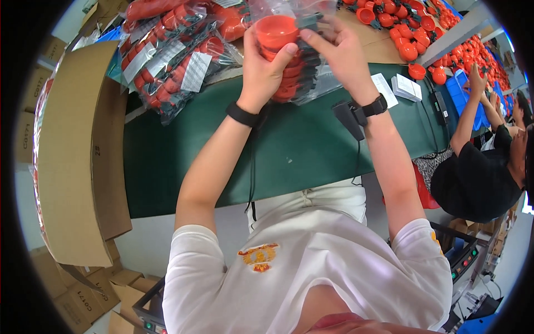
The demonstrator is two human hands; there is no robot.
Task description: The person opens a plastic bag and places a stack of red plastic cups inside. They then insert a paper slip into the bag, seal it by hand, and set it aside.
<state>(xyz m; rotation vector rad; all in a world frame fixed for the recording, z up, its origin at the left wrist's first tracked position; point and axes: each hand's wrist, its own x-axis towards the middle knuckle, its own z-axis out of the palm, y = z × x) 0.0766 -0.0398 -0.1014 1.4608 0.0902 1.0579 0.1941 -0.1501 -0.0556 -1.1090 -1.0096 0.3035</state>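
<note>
Over the green tabletop point(306, 150), grasps with the left hand point(261, 72) the stack of orange-red plastic cups point(288, 78), just at its right, with long axis roughly near to far. With the right hand point(346, 58) half curled, reaches the dark clips point(309, 64) on the right side; cannot tell if pinching. Farther left, bagged red cups point(172, 86).

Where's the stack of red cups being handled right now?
In the head view, the stack of red cups is at top centre, between the left hand and right hand, right of the bagged red cups.
</note>
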